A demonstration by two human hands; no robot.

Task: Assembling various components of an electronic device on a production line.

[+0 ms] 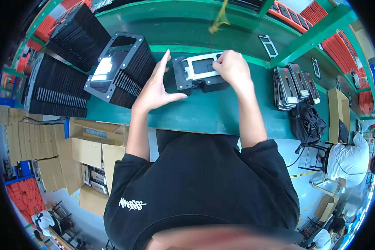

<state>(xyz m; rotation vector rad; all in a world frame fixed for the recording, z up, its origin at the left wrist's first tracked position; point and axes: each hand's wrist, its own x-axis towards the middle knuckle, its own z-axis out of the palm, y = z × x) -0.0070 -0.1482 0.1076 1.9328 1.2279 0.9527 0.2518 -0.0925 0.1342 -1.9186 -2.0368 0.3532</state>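
A black block-like fixture (pixel 181 79) stands on the green bench in front of me, with round metal spots at its corners. On top of it lies a thin whitish metal frame (pixel 190 69) with a rectangular opening. My right hand (pixel 234 70) is closed, its thumb and fingers pinched at the right end of this frame. My left hand (pixel 155 91) is open beside the fixture's left side, its fingers pointing up and its thumb stretched toward the near edge. It holds nothing. Part of the frame's right end is hidden by my right hand.
Tall stacks of black plates (pixel 56 85) and a stack topped by a grey-rimmed panel (pixel 124 64) stand to the left. Several flat dark units (pixel 284 89), a black bag (pixel 307 123) and an open carton (pixel 333 114) are on the right. A green post (pixel 310 37) slants at upper right.
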